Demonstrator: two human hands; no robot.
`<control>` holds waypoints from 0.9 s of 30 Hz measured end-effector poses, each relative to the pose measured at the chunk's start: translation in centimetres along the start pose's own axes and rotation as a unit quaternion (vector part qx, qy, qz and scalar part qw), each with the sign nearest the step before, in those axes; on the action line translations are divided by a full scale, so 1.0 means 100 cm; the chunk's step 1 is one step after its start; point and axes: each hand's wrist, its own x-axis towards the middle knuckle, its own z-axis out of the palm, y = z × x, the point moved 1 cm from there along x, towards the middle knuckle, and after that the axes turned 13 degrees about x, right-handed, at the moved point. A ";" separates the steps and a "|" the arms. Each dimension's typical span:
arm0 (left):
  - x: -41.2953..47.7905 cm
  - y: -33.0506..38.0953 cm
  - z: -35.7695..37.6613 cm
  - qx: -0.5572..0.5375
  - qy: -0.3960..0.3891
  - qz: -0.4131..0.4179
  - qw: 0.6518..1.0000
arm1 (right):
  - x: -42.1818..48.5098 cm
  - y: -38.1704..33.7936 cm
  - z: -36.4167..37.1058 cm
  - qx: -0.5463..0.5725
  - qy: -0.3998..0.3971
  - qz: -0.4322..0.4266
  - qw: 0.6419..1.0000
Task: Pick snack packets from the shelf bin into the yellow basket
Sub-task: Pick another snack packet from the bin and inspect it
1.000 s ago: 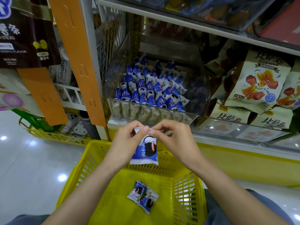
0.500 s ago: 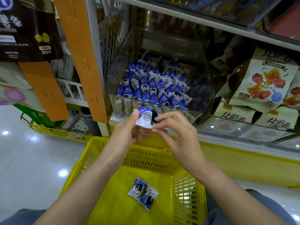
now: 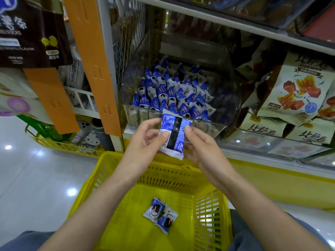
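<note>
**Basket** (image 3: pixel 208 205), nearest: two packets (image 3: pixel 160 214) lie touching on its floor. Above its far rim, the left hand (image 3: pixel 145 140) and right hand (image 3: pixel 201 144) pinch a third packet (image 3: pixel 174 134) by its opposite side edges, back seam towards the viewer. It is judged light, soft and crinkly, with slick film and probably a brittle biscuit inside. It is best taken at the crimped edges, not squeezed across the middle. Beyond, the clear bin (image 3: pixel 223 98) holds many more packets (image 3: pixel 172 93), standing in rows.
</note>
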 end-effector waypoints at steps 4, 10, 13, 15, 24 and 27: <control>-0.001 -0.003 0.000 0.146 0.058 0.077 0.985 | -0.001 0.000 0.002 0.010 0.030 -0.037 0.999; -0.005 -0.006 0.001 0.281 0.046 0.150 0.947 | -0.002 0.002 0.005 0.026 0.050 -0.052 0.997; -0.002 -0.006 -0.005 0.294 0.023 0.159 0.942 | -0.001 0.002 0.005 0.019 0.055 -0.057 0.997; -0.001 -0.006 -0.008 0.312 0.015 0.162 0.936 | -0.001 0.001 0.005 0.014 0.053 -0.057 0.997; -0.010 0.004 -0.006 0.427 0.114 0.217 0.870 | -0.002 0.006 0.010 -0.012 -0.013 -0.072 0.997; -0.009 0.004 -0.007 0.387 0.092 0.192 0.897 | -0.004 0.010 0.008 -0.049 -0.028 -0.096 0.994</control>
